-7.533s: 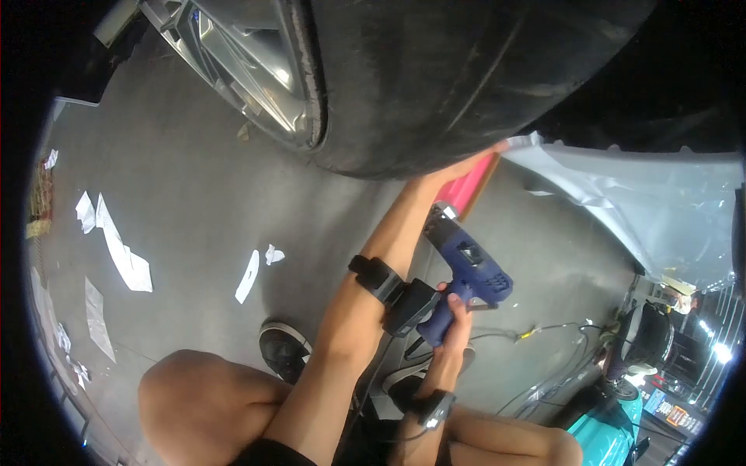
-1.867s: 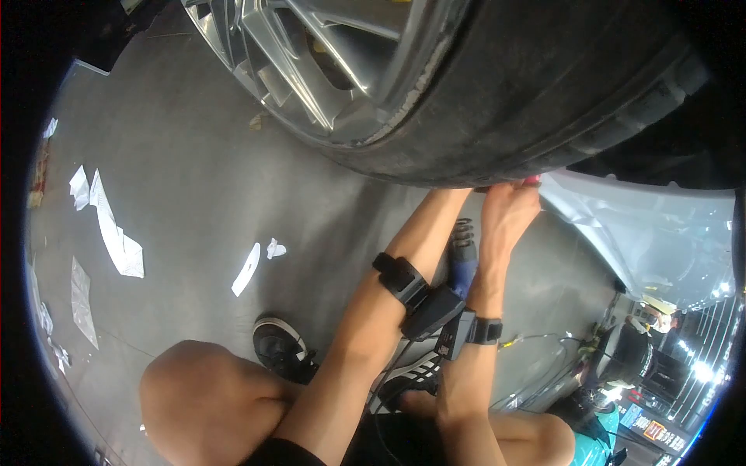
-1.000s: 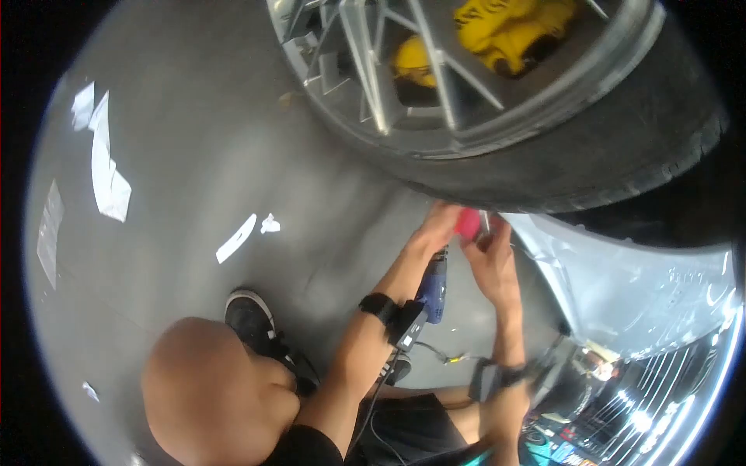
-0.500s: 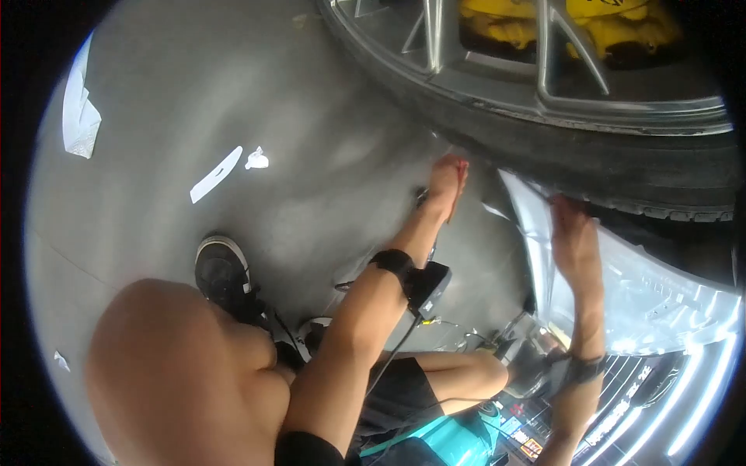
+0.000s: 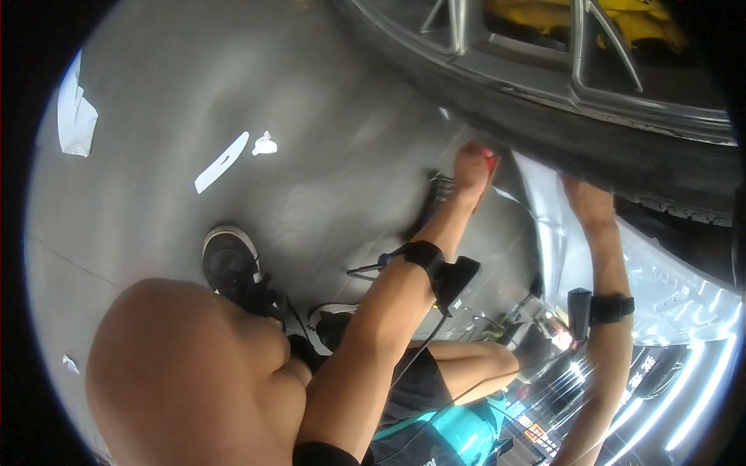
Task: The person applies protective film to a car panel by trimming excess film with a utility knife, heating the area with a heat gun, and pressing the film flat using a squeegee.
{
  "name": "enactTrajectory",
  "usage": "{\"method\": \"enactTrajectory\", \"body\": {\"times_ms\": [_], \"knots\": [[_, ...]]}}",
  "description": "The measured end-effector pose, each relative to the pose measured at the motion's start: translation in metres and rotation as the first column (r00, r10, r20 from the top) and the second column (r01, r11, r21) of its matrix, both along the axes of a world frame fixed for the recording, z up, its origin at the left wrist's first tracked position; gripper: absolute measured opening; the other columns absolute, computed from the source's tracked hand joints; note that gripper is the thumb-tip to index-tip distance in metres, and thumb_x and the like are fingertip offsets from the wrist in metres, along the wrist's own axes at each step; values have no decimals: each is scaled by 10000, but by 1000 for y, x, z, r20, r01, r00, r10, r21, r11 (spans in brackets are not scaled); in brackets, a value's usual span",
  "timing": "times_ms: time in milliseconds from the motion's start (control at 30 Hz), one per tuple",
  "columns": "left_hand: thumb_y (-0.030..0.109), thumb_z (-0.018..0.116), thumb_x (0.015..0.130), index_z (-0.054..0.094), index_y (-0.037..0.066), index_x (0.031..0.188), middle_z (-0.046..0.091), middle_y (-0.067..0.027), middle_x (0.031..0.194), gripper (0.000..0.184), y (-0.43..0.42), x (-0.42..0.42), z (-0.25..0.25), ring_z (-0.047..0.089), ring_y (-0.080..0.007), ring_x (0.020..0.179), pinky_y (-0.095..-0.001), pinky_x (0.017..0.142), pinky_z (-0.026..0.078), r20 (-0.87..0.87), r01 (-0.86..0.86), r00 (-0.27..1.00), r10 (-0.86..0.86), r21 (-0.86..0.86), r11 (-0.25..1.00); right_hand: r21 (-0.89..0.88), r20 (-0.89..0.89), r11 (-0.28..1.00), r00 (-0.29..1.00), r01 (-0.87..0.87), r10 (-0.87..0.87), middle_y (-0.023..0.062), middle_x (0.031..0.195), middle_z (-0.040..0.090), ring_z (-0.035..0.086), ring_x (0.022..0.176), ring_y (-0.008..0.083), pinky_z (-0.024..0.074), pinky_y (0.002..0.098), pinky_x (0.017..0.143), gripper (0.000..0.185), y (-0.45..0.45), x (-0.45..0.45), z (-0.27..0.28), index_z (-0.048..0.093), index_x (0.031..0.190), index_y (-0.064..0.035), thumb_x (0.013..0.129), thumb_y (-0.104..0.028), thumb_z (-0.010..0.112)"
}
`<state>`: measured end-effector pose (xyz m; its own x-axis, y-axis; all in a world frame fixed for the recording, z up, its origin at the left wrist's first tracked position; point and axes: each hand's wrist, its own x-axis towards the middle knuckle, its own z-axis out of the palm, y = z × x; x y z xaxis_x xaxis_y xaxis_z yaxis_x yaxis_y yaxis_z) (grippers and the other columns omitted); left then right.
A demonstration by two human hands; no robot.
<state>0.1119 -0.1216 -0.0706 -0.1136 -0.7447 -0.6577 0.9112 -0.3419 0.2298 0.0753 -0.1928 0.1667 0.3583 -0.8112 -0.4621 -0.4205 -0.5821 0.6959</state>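
My left hand [image 5: 471, 172] is closed around a thin, flat reddish-brown tool [image 5: 489, 180], just below the car tyre [image 5: 544, 147]. Its exact kind does not show clearly. To the right, my right hand [image 5: 588, 200] reaches up to the edge of a glossy whitish body panel [image 5: 653, 264], where it meets the tyre. Those fingers are hidden in the gap, so whatever they touch cannot be seen. A loose-looking pale corner of the panel lies between both hands.
Above is a spoked wheel rim [image 5: 579, 78] with a yellow brake caliper [image 5: 536, 15] behind it. White scraps, including a long strip [image 5: 222, 162], lie on the grey floor. A turquoise object [image 5: 466, 435] stands by my leg. Cables hang from the forearm straps.
The view has shifted slightly. My left hand has moved right, nearer the panel's corner, showing more of the tool's red edge. My right hand's fingers are now further out of sight.
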Motion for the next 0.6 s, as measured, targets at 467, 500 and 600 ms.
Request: {"method": "enactTrajectory", "body": {"times_ms": [467, 500, 600], "knots": [[91, 443, 910, 620, 35, 842, 645, -87, 846, 197, 0, 11, 0, 597, -195, 807, -338, 761, 475, 93, 85, 992, -89, 49, 995, 92, 83, 965, 964, 244, -251, 241, 1280, 579, 548, 1171, 446, 424, 516, 1017, 427, 6, 20, 6, 552, 1314, -69, 1009, -365, 509], [91, 443, 910, 620, 35, 842, 645, -87, 846, 197, 1, 11, -1, 597, -195, 807, -338, 761, 475, 93, 86, 992, -90, 49, 995, 78, 73, 981, 981, 177, -182, 241, 1282, 577, 545, 1175, 447, 424, 520, 1016, 429, 6, 17, 5, 547, 1319, -75, 1010, -370, 504], [112, 443, 927, 611, 30, 832, 636, -88, 824, 209, 2, 12, -2, 584, -195, 778, -339, 746, 468, 116, 82, 990, -86, 33, 996, 64, 43, 985, 986, 160, -162, 238, 1287, 574, 541, 1182, 448, 422, 525, 1018, 426, 8, 21, 6, 545, 1324, -82, 1013, -371, 499]]}}
